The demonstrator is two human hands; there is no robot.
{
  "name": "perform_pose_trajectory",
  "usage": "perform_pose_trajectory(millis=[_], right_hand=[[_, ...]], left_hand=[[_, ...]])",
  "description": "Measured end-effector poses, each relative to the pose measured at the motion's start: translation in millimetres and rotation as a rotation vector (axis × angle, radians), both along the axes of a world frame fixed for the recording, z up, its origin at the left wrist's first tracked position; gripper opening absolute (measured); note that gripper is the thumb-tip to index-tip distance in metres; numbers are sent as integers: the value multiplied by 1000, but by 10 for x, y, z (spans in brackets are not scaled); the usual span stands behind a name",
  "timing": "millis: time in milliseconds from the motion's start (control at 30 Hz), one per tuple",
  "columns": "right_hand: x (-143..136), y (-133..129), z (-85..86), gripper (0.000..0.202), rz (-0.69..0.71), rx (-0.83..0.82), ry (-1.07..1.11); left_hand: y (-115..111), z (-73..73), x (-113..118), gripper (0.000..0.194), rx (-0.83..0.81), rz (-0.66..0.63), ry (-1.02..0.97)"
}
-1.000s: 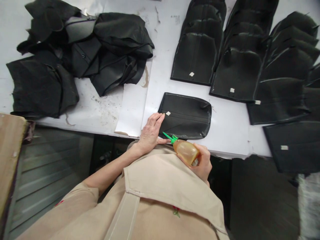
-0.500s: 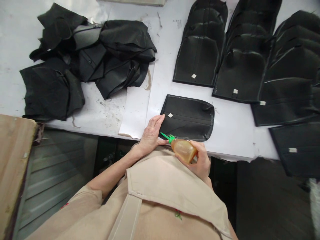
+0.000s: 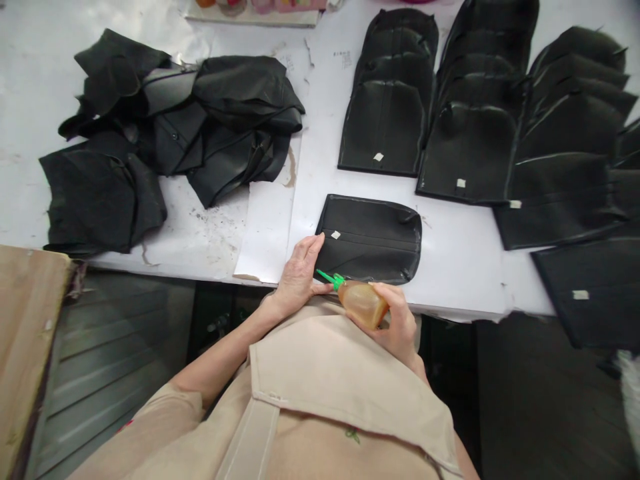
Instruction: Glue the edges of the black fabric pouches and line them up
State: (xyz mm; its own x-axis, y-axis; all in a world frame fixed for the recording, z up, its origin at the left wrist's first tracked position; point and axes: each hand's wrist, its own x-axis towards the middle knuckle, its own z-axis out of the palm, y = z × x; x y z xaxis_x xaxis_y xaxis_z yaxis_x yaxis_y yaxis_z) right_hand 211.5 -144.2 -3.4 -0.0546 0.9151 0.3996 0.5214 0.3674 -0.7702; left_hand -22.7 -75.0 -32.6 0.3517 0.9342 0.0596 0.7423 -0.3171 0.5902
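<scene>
A black fabric-like panel (image 3: 370, 240) with rounded corners at its right end lies flat near the table's front edge, a small pale sticker (image 3: 335, 235) on its left part. My left hand (image 3: 299, 272) rests at the panel's left edge, fingers stretched out and thumb apart, fingertips touching the edge. In my right hand (image 3: 400, 322) is a squeeze bottle (image 3: 363, 303) of amber liquid, lying tilted with its green nozzle (image 3: 330, 279) pointing left. The nozzle tip is at the panel's lower left corner, close to my left thumb; whether it touches the panel I cannot tell.
Loose black pieces (image 3: 225, 93) are heaped at the left of the white table (image 3: 460, 260). Overlapping rows of black panels (image 3: 390, 120) lie at the right, one (image 3: 590, 287) jutting over the front edge. A wooden board (image 3: 30, 333) stands at the lower left.
The camera view has shifted slightly, so a tray edge with small items shows more at the top. Both hands, the bottle and the panel keep their places relative to one another.
</scene>
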Motion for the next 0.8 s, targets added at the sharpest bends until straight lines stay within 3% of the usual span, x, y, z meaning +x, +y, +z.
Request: perform_pose_trajectory(millis=[200,400,600,700,800], right_hand=[[92,-90,144,66,-17,57,-70],[283,-251,208,70,-227,-11,-21],[358,-283,166,61,-305,-25,-20],[322,-276,179,57,-350,-214,141],[293,-247,231,54,-461,-511,530]], left_hand=[[-2,35,11,113,-4,17,-11],[31,79,-43,103,-27,-15,-77],[141,186,-77,45,-66,79,-227],[228,200,-50,27,-51,114,-251],[356,198,-11,22,-8,165,-180]])
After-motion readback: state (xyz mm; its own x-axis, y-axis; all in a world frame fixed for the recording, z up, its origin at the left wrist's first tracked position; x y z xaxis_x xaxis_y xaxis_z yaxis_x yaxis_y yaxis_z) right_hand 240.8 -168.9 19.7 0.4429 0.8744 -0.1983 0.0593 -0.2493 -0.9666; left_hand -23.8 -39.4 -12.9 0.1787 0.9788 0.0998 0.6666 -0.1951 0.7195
